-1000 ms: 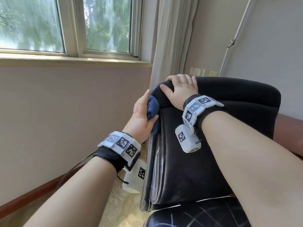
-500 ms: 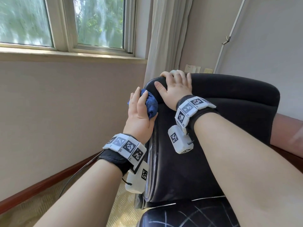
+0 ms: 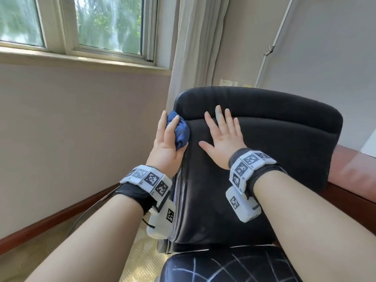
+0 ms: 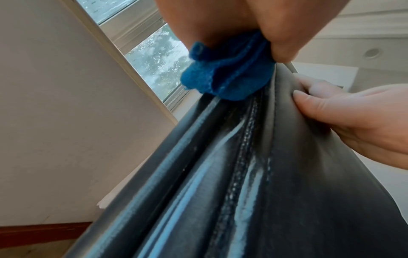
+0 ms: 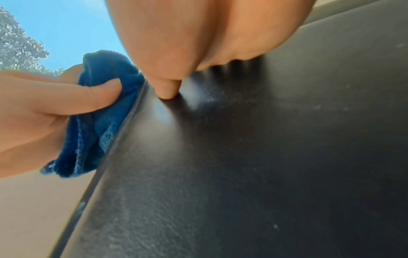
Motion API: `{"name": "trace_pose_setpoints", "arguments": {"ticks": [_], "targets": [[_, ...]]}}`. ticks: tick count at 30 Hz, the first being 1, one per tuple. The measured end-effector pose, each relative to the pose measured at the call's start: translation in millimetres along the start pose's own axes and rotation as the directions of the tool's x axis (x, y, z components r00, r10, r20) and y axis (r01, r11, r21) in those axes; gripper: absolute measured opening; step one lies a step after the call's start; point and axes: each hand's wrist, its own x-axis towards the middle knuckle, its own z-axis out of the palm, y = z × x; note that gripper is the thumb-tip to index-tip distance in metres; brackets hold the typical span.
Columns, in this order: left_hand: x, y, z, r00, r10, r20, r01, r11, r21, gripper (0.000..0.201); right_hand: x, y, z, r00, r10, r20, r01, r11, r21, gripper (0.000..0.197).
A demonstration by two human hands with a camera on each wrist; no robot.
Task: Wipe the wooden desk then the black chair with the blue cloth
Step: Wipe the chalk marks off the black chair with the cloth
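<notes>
Left hand: your left hand (image 3: 165, 143) grasps the bunched blue cloth (image 3: 178, 131), fingers curled round it, pressing it to the left edge of the backrest.
Right hand: your right hand (image 3: 223, 137) lies released, fingers spread flat on the black chair (image 3: 284, 143).
Cloth: much of it is hidden inside your palm.
Desk: only a reddish-brown corner of the desk (image 3: 354, 171) shows behind the chair.
Chair: seat cut off at the bottom edge.

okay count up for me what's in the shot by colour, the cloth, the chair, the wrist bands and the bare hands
Blue: 1, the blue cloth
Black: 1, the black chair
White marker bands: 2, left wrist band, right wrist band
Bare hands: 2, left hand, right hand
Total: 6
</notes>
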Motion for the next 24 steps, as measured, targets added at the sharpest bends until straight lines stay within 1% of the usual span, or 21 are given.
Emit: {"name": "trace_pose_setpoints", "arguments": {"ticks": [3,6,8,10,14,16,19,20,22,23,24], "targets": [[1.3,-3.9,0.3,1.0,0.008,0.0,-0.008,1.0,0.005,0.066,3.4,-4.8,5.3,1.0,0.023,0.005,-0.023,1.0,-0.001,0.073],[-0.6,-6.3,1.6,0.999,0.031,0.015,-0.032,0.997,0.075,0.065,4.1,-5.0,8.3,1.0,0.03,-0.003,-0.03,1.0,-0.005,0.073],[-10.2,-8.4,6.0,0.998,0.038,0.053,-0.046,0.988,0.151,0.064,4.5,-6.0,7.9,0.999,0.041,-0.009,-0.041,0.999,-0.003,0.073],[-27.0,-13.4,11.9,0.994,0.055,0.096,-0.074,0.976,0.206,0.068,4.2,-8.7,7.7,0.999,0.052,-0.01,-0.052,0.999,-0.003,0.073],[-41.5,-21.5,10.5,0.991,0.063,0.12,-0.087,0.976,0.201,0.069,2.2,-12.9,7.9,0.997,0.073,-0.013,-0.073,0.997,0.029,0.072],[-41.9,-19.2,4.7,0.981,0.067,0.183,-0.107,0.97,0.217,0.067,0.0,-12.8,6.5,0.997,0.082,-0.008,-0.082,0.996,0.042,0.072],[-51.4,-18.6,-6.9,0.942,0.037,0.333,-0.13,0.957,0.261,0.064,-2.3,-12.8,4.2,0.996,0.084,0.01,-0.084,0.996,0.039,0.072],[-56.4,-20.9,-11.8,0.92,0.003,0.393,-0.125,0.95,0.286,0.063,-3.0,-13.4,3.7,0.996,0.086,0.012,-0.086,0.996,0.038,0.072],[-65.1,-26.6,-23.0,0.855,-0.089,0.511,-0.101,0.937,0.333,0.06,-4.4,-15.1,2.3,0.996,0.09,0.017,-0.09,0.995,0.042,0.072],[-68.2,-29.5,-28.3,0.828,-0.122,0.547,-0.086,0.937,0.34,0.059,-5.1,-15.8,1.8,0.996,0.09,0.018,-0.091,0.995,0.047,0.071],[-68.9,-28.8,-33.2,0.823,-0.127,0.553,-0.069,0.945,0.32,0.059,-5.6,-16.2,0.9,0.996,0.087,0.017,-0.088,0.995,0.049,0.071]]}}
